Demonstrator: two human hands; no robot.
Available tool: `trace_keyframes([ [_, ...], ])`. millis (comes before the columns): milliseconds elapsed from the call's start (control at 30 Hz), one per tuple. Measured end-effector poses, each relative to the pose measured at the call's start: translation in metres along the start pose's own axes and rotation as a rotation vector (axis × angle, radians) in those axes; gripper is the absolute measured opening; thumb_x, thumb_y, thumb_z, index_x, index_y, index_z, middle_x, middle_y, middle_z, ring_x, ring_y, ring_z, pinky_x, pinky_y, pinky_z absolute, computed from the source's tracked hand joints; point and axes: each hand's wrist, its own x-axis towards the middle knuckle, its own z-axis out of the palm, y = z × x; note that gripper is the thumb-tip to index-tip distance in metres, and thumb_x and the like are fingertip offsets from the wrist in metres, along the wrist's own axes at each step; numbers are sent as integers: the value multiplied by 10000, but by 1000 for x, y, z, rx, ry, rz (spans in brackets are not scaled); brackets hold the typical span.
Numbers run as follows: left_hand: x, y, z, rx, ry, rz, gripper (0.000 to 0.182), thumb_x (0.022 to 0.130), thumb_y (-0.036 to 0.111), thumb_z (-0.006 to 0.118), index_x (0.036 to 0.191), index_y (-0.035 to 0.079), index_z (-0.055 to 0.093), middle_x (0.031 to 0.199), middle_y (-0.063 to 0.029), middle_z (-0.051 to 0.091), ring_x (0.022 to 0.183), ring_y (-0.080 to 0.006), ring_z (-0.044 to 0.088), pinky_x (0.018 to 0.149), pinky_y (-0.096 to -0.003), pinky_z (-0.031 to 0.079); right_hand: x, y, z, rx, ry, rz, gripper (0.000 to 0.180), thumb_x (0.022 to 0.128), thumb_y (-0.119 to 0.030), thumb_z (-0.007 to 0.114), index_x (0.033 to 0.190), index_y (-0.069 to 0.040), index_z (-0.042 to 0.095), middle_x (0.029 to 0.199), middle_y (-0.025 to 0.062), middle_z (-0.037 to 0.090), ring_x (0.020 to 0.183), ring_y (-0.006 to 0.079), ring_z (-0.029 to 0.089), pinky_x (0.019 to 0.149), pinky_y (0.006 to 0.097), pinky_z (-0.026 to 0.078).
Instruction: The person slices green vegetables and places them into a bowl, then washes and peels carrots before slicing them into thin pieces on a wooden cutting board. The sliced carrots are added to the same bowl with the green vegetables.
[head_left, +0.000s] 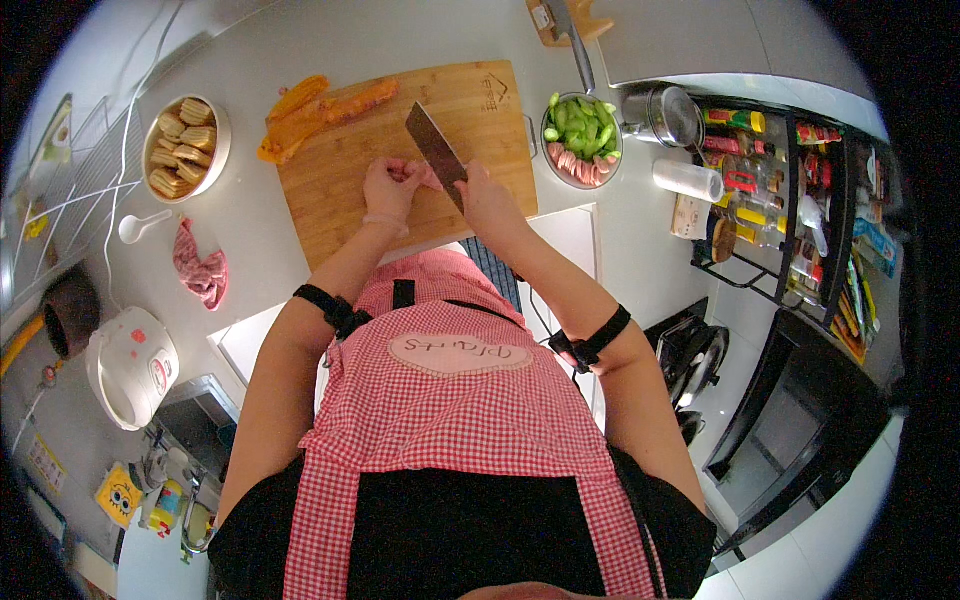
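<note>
My right hand (484, 196) grips a broad-bladed kitchen knife (436, 150), its dark blade slanting up and left over a wooden cutting board (465, 97). Beside the blade, my left hand (390, 187) pinches a small piece of pink food, perhaps sausage (430, 178), against the board. Long orange food pieces (322, 112) lie on the board's far left corner. Right of the board, a bowl (582, 140) holds green vegetable slices (579, 124) and pink slices (583, 166).
A bowl of ridged, tan slices (181, 150), a white spoon (145, 226) and a pink cloth (200, 264) are at left. Another knife (574, 45) lies beyond the green vegetables. Steel pots (664, 115), a plastic-wrapped roll (688, 180) and a bottle rack (787, 202) stand at right.
</note>
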Motion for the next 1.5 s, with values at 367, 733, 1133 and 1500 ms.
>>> trace_keyframes([
  [367, -5, 17, -8, 15, -79, 13, 298, 751, 186, 809, 860, 4, 600, 798, -90, 665, 725, -191, 634, 688, -315, 523, 5, 2, 14, 6, -91, 65, 276, 893, -89, 550, 1064, 67, 397, 931, 336, 549, 825, 511, 586, 662, 545, 474],
  [733, -1, 12, -6, 93, -88, 39, 229, 781, 118, 779, 836, 15, 583, 826, -87, 685, 754, -179, 650, 711, -309, 534, 17, 6, 33, -92, 18, -23, 219, 882, -77, 557, 936, 99, 438, 852, 330, 564, 802, 494, 578, 684, 505, 484],
  [1133, 1, 9, -5, 15, -95, 3, 234, 788, 128, 765, 863, 1, 584, 823, -100, 675, 768, -193, 644, 717, -320, 522, 40, 5, 60, -308, 7, 58, 182, 849, -66, 578, 919, 57, 465, 755, 281, 610, 732, 425, 638, 605, 465, 494],
  [1500, -7, 22, -12, -59, -64, -27, 320, 707, 182, 839, 802, -14, 606, 774, -102, 656, 695, -186, 621, 653, -311, 508, 31, 13, 40, -57, 121, 37, 319, 956, -277, 527, 955, 29, 438, 745, 307, 602, 718, 502, 600, 598, 560, 476],
])
